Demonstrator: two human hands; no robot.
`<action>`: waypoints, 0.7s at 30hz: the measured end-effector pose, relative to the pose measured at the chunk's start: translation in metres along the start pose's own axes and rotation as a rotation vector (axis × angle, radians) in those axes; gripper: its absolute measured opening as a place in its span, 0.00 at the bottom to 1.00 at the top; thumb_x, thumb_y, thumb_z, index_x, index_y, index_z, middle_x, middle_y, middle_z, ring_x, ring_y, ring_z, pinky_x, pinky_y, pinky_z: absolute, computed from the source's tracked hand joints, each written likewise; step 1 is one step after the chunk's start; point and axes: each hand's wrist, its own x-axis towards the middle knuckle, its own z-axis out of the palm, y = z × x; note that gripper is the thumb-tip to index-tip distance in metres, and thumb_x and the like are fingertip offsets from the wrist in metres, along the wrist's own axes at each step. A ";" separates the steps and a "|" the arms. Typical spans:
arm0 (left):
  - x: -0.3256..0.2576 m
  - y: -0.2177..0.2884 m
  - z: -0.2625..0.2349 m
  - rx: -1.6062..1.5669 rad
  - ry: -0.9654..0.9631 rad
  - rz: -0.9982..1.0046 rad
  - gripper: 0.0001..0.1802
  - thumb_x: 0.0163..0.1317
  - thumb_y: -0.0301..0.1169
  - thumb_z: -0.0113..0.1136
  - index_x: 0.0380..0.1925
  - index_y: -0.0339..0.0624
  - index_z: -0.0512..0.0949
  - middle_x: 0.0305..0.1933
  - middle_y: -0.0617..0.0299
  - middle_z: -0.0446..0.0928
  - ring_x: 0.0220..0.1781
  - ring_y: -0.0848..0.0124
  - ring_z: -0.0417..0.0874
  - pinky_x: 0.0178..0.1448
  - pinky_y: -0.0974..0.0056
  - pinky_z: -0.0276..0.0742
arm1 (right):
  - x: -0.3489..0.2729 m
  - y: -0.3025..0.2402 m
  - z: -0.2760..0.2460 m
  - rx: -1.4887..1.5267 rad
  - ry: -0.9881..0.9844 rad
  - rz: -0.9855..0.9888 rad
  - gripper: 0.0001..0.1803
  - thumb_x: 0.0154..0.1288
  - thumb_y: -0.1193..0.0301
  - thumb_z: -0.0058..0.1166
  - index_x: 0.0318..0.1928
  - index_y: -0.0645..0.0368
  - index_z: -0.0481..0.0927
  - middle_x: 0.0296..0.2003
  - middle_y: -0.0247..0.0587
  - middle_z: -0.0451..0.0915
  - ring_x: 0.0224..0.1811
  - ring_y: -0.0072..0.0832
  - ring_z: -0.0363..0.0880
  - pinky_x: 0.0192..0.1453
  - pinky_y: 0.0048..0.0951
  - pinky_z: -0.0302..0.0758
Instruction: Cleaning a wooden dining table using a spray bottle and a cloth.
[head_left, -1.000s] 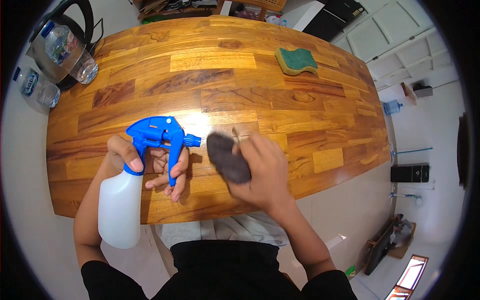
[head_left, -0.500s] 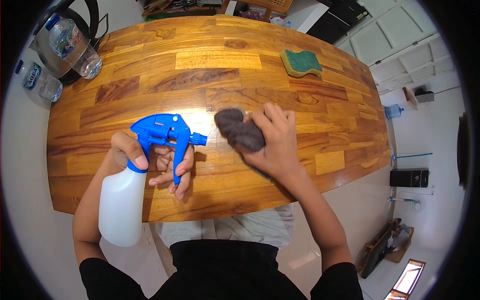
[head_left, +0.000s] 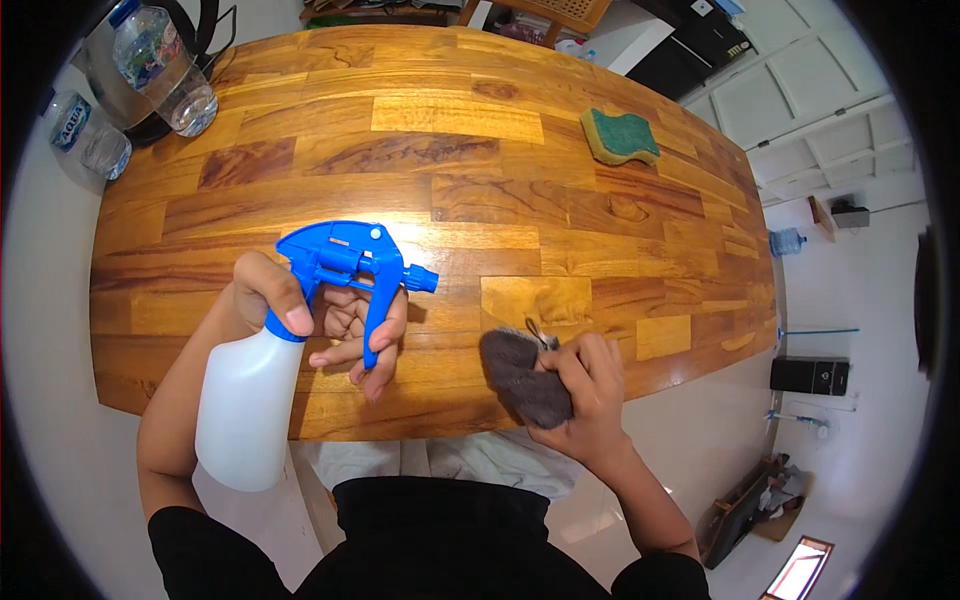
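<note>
A white spray bottle (head_left: 250, 410) with a blue trigger head hangs tilted in my left hand (head_left: 275, 295), its nozzle pointing right over the tabletop. The thumb wraps the blue neck, and fingers rest at the trigger. Close to the table's near edge, my right hand (head_left: 590, 395) is closed around a bunched dark grey cloth (head_left: 525, 380) with a small loop showing at its top. The cloth appears to touch the wooden table (head_left: 350, 190). Its underside is hidden.
A green and yellow sponge (head_left: 622, 138) lies toward the far right of the table. At the far left stand a large plastic bottle (head_left: 165, 70), a smaller water bottle (head_left: 88, 135) and a metal kettle (head_left: 105, 60). A rattan chair (head_left: 565, 15) is beyond the far edge.
My right hand has moved the grey cloth nearer to me and slightly right, to the table's near edge. My left hand still holds the spray bottle in nearly the same place.
</note>
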 end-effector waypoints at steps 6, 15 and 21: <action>0.002 -0.003 -0.006 -0.046 -0.041 -0.025 0.33 0.41 0.35 0.65 0.46 0.21 0.76 0.46 0.26 0.81 0.38 0.54 0.86 0.36 0.67 0.73 | 0.040 0.022 0.001 0.004 0.030 0.048 0.18 0.44 0.71 0.71 0.35 0.58 0.78 0.32 0.44 0.72 0.36 0.47 0.73 0.40 0.41 0.66; 0.003 0.006 0.000 0.049 0.029 -0.047 0.33 0.41 0.35 0.66 0.45 0.20 0.75 0.42 0.27 0.81 0.45 0.46 0.87 0.29 0.69 0.74 | 0.088 0.052 0.019 -0.049 0.152 0.140 0.20 0.49 0.67 0.71 0.41 0.58 0.77 0.35 0.47 0.72 0.40 0.49 0.74 0.44 0.44 0.68; 0.003 0.006 0.003 0.042 0.083 -0.053 0.30 0.42 0.35 0.68 0.43 0.23 0.75 0.41 0.43 0.77 0.41 0.36 0.87 0.29 0.60 0.74 | 0.016 0.021 0.001 -0.097 0.111 0.193 0.21 0.46 0.67 0.71 0.40 0.57 0.77 0.35 0.45 0.72 0.38 0.47 0.72 0.42 0.42 0.65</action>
